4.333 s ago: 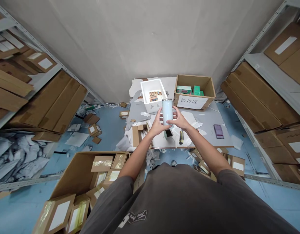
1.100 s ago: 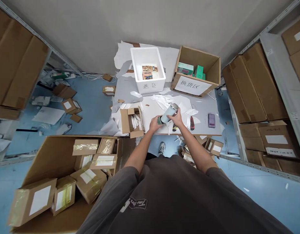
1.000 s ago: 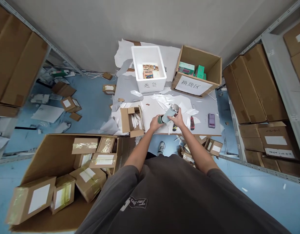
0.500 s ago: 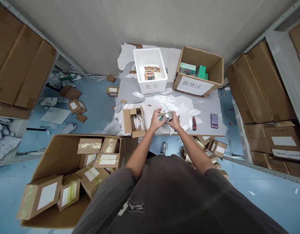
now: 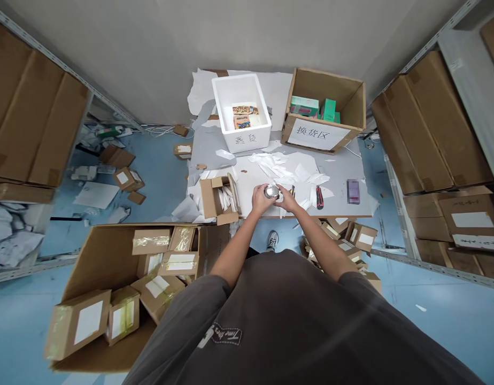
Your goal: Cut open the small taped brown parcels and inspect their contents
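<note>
A round, shiny silver object (image 5: 271, 191), like a can or jar top, is between my two hands over the front edge of the table. My left hand (image 5: 262, 199) wraps round its left side. On its right side, my right hand (image 5: 286, 200) grips it with bent fingers. An opened small carton (image 5: 209, 199) with white paper strips inside lies left of my hands. White paper scraps (image 5: 273, 167) are spread just beyond them. To the right lies a red and black tool (image 5: 319, 197).
A white foam box (image 5: 249, 140) with small packets and a cardboard box (image 5: 319, 135) with green boxes stand at the back. A purple item (image 5: 353, 191) lies at right. Below left, a large carton (image 5: 98, 256) holds several parcels; more parcels (image 5: 365, 239) lie below right.
My left hand has closed round the silver object, where its fingers were raised before. The greenish thing beneath it no longer shows. The whole view has shifted slightly.
</note>
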`<action>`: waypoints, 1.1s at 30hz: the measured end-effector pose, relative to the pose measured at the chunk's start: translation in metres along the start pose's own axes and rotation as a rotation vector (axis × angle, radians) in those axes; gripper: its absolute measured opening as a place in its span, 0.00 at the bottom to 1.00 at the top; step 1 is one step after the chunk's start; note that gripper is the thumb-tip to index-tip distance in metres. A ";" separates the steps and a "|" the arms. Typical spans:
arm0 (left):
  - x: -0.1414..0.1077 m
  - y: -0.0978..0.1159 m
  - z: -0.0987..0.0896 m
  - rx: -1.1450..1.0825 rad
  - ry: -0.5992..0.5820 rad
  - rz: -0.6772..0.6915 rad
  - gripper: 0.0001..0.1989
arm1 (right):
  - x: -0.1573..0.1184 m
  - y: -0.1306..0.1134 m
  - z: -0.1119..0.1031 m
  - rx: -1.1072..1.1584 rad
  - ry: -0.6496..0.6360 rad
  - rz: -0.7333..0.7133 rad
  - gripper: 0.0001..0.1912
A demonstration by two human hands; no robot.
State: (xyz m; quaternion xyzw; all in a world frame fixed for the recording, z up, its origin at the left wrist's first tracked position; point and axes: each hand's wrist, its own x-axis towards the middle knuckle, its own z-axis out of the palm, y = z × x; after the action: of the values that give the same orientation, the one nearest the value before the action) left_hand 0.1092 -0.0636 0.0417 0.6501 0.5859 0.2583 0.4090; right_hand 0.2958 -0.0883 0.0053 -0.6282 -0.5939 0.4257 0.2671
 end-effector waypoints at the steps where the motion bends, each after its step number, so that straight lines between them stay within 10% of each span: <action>1: -0.001 -0.003 0.003 0.008 0.001 -0.009 0.35 | 0.000 0.004 0.003 0.026 -0.017 0.016 0.49; 18: -0.011 -0.028 0.016 0.001 0.022 -0.061 0.35 | 0.000 0.009 0.027 0.069 0.119 0.072 0.40; 24: 0.013 -0.042 0.015 -0.239 -0.005 -0.362 0.24 | -0.008 0.004 0.022 0.044 0.048 -0.035 0.35; 33: 0.027 -0.047 -0.026 -0.307 -0.300 0.005 0.29 | -0.008 0.004 0.003 0.308 0.014 0.052 0.41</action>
State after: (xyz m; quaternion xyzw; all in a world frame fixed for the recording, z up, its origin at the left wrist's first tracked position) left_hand 0.0667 -0.0320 0.0128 0.6128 0.4708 0.2459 0.5851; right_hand 0.2957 -0.0971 0.0019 -0.5980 -0.5031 0.5143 0.3534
